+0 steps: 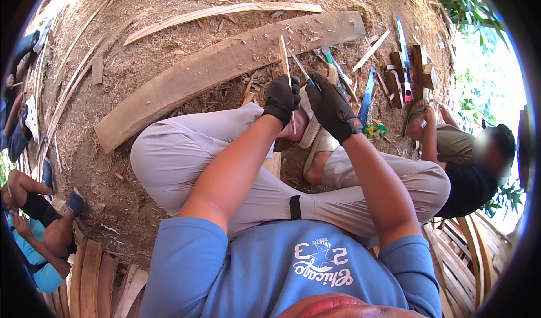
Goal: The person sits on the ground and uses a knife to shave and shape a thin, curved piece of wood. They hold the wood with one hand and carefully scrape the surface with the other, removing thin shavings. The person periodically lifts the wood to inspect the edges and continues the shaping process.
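Observation:
My left hand (280, 97), in a black glove, is closed around a thin wooden stick (284, 53) that stands nearly upright, its lower end showing below the fist. In my right hand (333, 109), also gloved, is a knife (298, 64) with a narrow blade slanting up and left toward the stick. Whether the blade touches the wood I cannot tell. Both hands are above my crossed legs, close to my sandalled feet. Beyond them lies a wide curved plank (225, 64) strewn with curled shavings.
A hammer (328, 57) lies past my right hand, with a blue saw blade (367, 96) to its right. Farther right are wooden blocks (420, 64) and a seated person (468, 154). Other people sit at left. Planks (90, 273) are stacked at lower left.

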Action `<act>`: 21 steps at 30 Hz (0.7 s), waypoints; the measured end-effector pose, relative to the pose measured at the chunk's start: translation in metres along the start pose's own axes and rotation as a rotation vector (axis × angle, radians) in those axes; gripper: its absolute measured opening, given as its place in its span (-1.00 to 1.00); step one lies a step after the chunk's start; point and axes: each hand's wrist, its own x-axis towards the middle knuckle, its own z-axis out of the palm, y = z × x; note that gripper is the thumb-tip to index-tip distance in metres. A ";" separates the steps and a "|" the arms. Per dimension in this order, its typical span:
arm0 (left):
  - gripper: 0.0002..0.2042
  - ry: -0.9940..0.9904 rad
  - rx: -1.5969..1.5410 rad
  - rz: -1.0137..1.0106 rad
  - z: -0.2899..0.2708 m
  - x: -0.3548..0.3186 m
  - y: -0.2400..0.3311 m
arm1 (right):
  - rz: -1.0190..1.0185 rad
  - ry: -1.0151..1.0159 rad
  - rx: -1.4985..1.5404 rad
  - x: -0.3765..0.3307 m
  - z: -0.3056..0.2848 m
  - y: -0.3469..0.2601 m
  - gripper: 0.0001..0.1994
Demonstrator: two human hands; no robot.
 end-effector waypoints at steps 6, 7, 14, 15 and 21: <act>-0.74 0.031 -0.036 0.265 -0.018 0.044 -0.030 | 0.545 -0.010 0.499 -0.003 0.046 0.004 -0.48; -0.73 0.056 0.032 0.375 -0.024 0.052 -0.037 | 0.606 -0.047 0.495 -0.012 0.046 -0.004 -0.52; -0.77 0.192 0.859 0.770 -0.035 0.055 -0.035 | 0.614 -0.163 0.891 -0.036 0.074 0.027 -0.56; -0.75 0.186 0.731 0.758 -0.053 0.079 -0.047 | 0.512 -0.126 0.702 -0.034 0.074 0.020 -0.57; -0.68 -0.003 -0.114 0.028 -0.007 0.027 -0.012 | 0.018 0.091 0.067 -0.043 0.034 0.004 -0.48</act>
